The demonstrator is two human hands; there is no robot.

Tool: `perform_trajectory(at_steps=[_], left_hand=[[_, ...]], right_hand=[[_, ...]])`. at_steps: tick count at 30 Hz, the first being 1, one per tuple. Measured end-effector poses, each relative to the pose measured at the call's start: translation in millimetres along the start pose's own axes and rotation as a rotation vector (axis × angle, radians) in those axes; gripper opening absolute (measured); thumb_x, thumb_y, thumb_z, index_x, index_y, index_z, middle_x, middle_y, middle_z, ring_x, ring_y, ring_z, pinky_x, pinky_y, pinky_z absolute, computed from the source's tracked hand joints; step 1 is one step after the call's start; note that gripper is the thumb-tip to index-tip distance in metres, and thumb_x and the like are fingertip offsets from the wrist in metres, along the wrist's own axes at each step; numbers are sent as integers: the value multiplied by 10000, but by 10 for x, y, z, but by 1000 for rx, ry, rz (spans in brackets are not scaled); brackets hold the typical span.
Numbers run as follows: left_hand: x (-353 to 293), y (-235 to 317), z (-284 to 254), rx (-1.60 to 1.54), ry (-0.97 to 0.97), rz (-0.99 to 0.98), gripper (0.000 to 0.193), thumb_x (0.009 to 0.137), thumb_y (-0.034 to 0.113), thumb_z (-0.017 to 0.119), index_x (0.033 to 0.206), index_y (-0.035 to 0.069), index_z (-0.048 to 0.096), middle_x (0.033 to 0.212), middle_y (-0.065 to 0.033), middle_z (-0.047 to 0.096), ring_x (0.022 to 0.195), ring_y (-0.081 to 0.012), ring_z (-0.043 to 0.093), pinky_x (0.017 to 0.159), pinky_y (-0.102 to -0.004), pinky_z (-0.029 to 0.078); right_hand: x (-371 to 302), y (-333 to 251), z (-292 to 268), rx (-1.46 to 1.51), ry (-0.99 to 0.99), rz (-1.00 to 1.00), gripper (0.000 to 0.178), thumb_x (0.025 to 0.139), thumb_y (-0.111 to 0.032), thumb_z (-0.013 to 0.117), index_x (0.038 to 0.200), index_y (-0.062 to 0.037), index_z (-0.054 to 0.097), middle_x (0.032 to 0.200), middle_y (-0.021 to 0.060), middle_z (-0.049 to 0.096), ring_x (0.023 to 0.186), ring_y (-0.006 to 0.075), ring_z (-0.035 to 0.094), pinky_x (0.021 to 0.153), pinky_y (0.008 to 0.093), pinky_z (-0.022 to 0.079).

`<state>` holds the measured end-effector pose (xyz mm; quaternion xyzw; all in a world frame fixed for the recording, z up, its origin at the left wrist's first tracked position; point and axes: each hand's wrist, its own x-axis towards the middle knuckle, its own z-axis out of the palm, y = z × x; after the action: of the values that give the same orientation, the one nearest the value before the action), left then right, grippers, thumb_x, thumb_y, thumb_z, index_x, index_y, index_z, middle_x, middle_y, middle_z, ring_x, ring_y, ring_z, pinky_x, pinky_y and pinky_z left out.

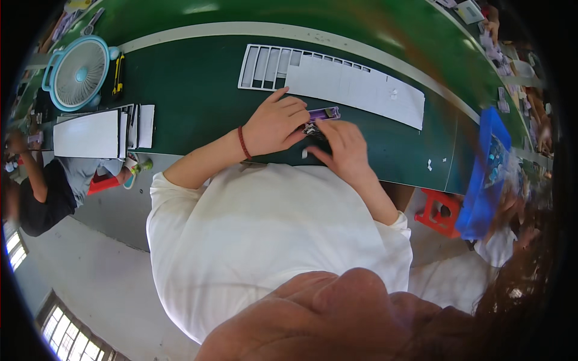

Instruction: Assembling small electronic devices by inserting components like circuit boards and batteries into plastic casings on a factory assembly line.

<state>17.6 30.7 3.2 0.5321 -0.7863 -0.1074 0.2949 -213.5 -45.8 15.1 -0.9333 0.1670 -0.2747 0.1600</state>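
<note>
Both hands meet over the green table [198,96] close to my body. My left hand [276,126], with a red braided band at its wrist, has its fingers closed on a small, long purple piece [324,114] with a pale end. My right hand [346,146] bends its thumb and fingers toward the near side of that piece. Small black-and-white bits [310,130] show between the hands; their kind is not clear. What the right fingertips pinch is hidden. A small white scrap [304,153] lies by the right thumb.
Beyond my hands lies a long white slotted tray [355,81]. At left are a blue fan [81,73], a yellow-black cutter [118,75] and stacked white boards [87,135]. A blue bin [486,174] and red stool [438,212] stand at right. A person [45,192] sits at left.
</note>
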Motion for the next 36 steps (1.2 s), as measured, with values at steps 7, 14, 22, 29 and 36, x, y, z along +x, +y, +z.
perform_trajectory(at_steps=[7,14,22,29,36], left_hand=[[-124,17,-93,151,47,-5,240,816,189,803,1001,104,677,1125,-59,607,1176,-252,596,1123,-512,445],[-241,-1,22,273,113,84,162,837,140,716,996,114,693,1187,-72,624,1236,-278,600,1098,-488,485],[-242,37,-1,300,123,95,154,833,128,694,986,110,697,1222,-86,627,1260,-290,600,1089,-496,496],[-139,106,-33,305,-72,0,123,876,141,732,986,99,696,1254,-78,620,1276,-275,581,1093,-487,460],[-124,44,-20,60,121,-82,433,800,152,818,1190,67,650,1367,-108,597,1165,-288,630,1009,-411,518]], right_hand=[[137,146,-220,193,-212,162,422,886,-55,792,1298,-69,704,1114,119,633,792,295,676,694,376,552],[86,189,-241,287,-265,297,404,880,-126,809,1271,-65,725,1110,103,615,821,280,678,692,379,556],[61,193,-189,111,-180,256,401,838,-123,830,1231,-94,754,1046,68,629,859,253,655,692,364,539],[110,196,-121,111,-150,159,392,799,-105,840,1184,-83,772,1010,58,622,903,249,620,735,360,534],[189,199,-131,201,-225,155,373,803,-89,835,1167,-51,766,1006,73,614,914,261,624,743,383,542]])
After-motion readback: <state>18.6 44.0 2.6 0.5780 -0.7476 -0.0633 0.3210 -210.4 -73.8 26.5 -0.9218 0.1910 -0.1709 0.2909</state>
